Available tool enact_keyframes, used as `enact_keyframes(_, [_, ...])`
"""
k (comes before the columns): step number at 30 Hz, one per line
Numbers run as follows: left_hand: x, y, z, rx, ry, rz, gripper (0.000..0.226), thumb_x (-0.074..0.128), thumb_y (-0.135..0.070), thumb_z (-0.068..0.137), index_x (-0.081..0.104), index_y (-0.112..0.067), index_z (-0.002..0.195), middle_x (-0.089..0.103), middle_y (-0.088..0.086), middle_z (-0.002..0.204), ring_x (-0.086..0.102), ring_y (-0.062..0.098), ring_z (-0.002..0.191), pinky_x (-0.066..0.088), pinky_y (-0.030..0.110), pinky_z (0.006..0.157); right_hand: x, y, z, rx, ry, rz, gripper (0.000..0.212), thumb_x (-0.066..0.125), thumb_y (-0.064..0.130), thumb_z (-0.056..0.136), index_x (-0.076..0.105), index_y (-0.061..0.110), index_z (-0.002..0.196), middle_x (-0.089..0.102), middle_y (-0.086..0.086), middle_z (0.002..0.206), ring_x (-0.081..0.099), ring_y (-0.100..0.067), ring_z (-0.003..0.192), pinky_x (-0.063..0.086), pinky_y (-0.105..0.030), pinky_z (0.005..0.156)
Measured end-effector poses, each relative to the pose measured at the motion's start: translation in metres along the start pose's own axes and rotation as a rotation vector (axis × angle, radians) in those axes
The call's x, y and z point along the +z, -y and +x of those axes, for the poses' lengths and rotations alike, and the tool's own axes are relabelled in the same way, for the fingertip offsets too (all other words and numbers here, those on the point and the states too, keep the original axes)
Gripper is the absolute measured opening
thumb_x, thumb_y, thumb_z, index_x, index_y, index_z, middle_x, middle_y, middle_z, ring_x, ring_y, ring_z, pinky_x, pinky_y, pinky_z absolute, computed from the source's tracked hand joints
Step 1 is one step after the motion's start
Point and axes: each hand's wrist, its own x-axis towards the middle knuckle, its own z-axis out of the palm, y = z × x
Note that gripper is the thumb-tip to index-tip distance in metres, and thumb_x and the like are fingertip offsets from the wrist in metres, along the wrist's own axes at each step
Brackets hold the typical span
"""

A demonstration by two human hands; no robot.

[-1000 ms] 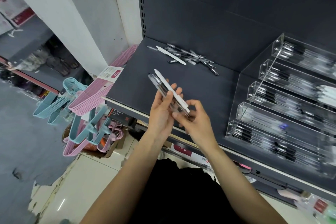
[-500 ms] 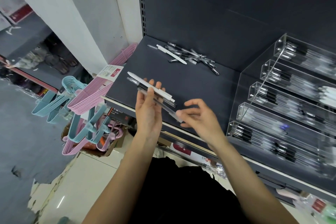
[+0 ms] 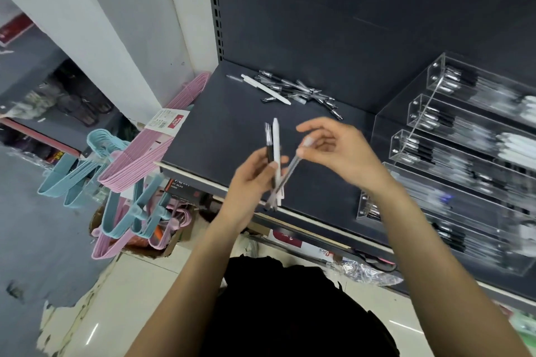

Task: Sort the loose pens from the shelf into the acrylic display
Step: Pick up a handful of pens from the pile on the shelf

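Note:
My left hand [image 3: 251, 182] grips a white pen [image 3: 277, 151] and a black pen [image 3: 269, 151], both pointing upward over the dark shelf [image 3: 220, 130]. My right hand [image 3: 336, 151] pinches the top end of a clear pen [image 3: 288, 174] that slants down toward my left hand. A pile of loose pens [image 3: 293, 90] lies at the back of the shelf, with one white pen among them. The stepped acrylic display [image 3: 417, 124] stands at the right, its rows holding several pens each.
Pink and blue hangers [image 3: 127, 171] hang off the shelf's left end above a cardboard box. A white pillar [image 3: 124, 23] rises at the left. Packaged goods sit on the lower shelf below the front edge.
My left hand turned its pens from lying sideways to pointing upward and moved right. My right hand rose and drew the clear pen out by its end.

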Motion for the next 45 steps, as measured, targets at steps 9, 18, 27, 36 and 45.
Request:
enact_keyframes(9, [0.042,0.014,-0.003,-0.165,0.143,-0.225,0.028,0.042,-0.005,0.099,0.054,-0.017,0.122,0.068,0.005,0.117,0.068,0.021,0.099,0.056,0.032,0.085,-0.005,-0.019,0.020,0.120,-0.111,0.161,0.018,0.073,0.009,0.079,0.069,0.024,0.089,0.069,0.003,0.085,0.062,-0.005,0.075,0.046,-0.015,0.061])
enact_keyframes(18, [0.071,0.024,-0.006,-0.155,0.157,-0.070,0.029,0.059,-0.003,0.090,0.061,-0.015,0.116,0.073,0.002,0.105,0.071,0.019,0.092,0.056,0.026,0.071,-0.031,-0.039,-0.004,0.100,-0.086,0.162,0.021,0.075,0.012,0.077,0.070,0.023,0.094,0.070,0.001,0.085,0.063,-0.003,0.071,0.048,-0.017,0.058])
enact_keyframes(27, [0.153,0.061,-0.018,-0.081,-0.060,-0.278,0.026,0.054,-0.004,0.092,0.059,-0.003,0.117,0.070,0.004,0.098,0.069,0.014,0.089,0.057,0.027,0.080,-0.075,-0.086,-0.090,-0.030,-0.298,-0.067,0.024,0.078,0.018,0.076,0.067,0.018,0.098,0.065,0.004,0.094,0.060,-0.005,0.080,0.047,-0.011,0.071])
enact_keyframes(36, [0.240,0.108,-0.060,0.078,-0.345,-0.321,0.021,0.054,-0.005,0.094,0.059,-0.009,0.114,0.068,0.004,0.105,0.065,0.021,0.103,0.053,0.037,0.092,-0.149,-0.145,-0.152,-0.083,-0.226,-0.184,0.012,0.073,0.021,0.080,0.074,0.018,0.091,0.068,0.013,0.082,0.062,0.001,0.072,0.046,-0.007,0.069])
enact_keyframes(45, [0.245,0.115,-0.077,-0.006,-0.542,-0.310,0.023,0.052,-0.009,0.096,0.059,-0.017,0.116,0.060,-0.016,0.060,0.059,-0.003,0.058,0.051,0.015,0.062,-0.177,-0.177,-0.128,-0.215,-0.237,-0.887,0.015,0.067,0.024,0.086,0.075,0.013,0.092,0.067,-0.005,0.089,0.062,-0.022,0.079,0.039,-0.023,0.055])
